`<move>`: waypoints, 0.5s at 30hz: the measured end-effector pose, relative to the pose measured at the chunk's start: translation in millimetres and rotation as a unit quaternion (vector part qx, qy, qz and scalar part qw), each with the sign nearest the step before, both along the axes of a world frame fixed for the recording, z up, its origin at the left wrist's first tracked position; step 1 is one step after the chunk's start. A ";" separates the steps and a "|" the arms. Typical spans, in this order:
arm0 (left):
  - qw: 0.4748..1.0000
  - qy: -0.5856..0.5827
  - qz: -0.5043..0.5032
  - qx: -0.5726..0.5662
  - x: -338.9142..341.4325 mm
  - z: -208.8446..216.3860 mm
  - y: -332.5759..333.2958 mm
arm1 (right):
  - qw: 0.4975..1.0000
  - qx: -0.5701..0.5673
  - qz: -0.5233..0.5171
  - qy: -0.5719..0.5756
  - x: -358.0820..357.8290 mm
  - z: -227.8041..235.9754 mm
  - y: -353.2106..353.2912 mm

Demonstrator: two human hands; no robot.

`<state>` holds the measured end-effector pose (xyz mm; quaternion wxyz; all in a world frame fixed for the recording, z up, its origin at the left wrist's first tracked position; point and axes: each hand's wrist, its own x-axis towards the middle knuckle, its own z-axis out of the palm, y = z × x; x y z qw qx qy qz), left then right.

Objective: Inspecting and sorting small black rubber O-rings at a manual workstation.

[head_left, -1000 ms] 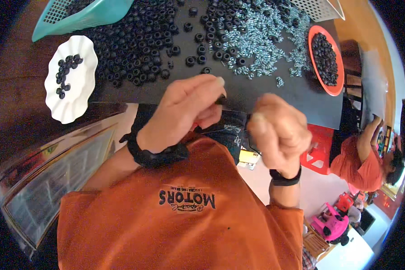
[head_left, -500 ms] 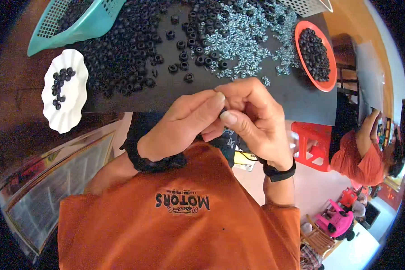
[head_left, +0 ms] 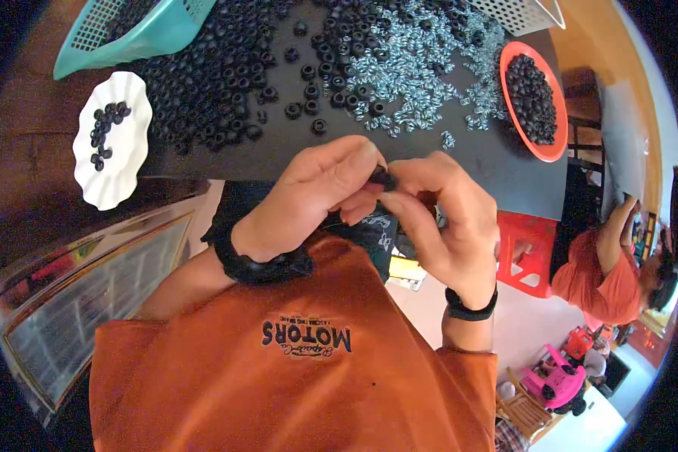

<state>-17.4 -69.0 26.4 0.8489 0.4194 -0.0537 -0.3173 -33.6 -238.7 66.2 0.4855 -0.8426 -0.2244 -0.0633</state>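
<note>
Over the near edge of the black table, my left hand (head_left: 309, 197) pinches a small black round part (head_left: 383, 178) between thumb and fingers. My right hand (head_left: 452, 226) has closed thumb and forefinger on the right side of that same part. Fingers cover much of it, so its full shape is hidden. Beyond the hands lies a large spread of black ring-like parts (head_left: 203, 98) with holes in their middles. To their right is a heap of small shiny silvery coiled pieces (head_left: 407, 75), some mixed among the black parts.
A white wavy-edged plate (head_left: 104, 190) with several black parts stands at the left. A teal basket (head_left: 151, 44) is at far left, a white basket (head_left: 526, 18) at far right. An orange plate (head_left: 554, 151) holds small black pieces. Another person (head_left: 599, 271) is at the right.
My hands have drawn slightly apart, the right one moving right and down. The black part now shows between the fingertips. The whole view has shifted a little.
</note>
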 end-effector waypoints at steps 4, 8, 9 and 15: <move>1.000 -0.008 -0.016 0.006 0.8 2.6 -7.9 | 0.998 -0.022 -0.029 -0.043 -2.2 -0.2 -5.4; 0.996 -0.047 -0.042 0.069 0.0 0.3 -17.5 | 0.994 -0.071 -0.061 -0.061 -6.2 2.9 -17.8; 0.996 -0.049 -0.044 0.066 1.1 0.1 -18.6 | 0.993 -0.074 -0.063 -0.062 -6.3 5.4 -25.5; 0.989 -0.093 -0.031 0.114 4.1 -4.4 -6.9 | 0.932 -0.090 -0.350 -0.004 28.0 22.6 -122.1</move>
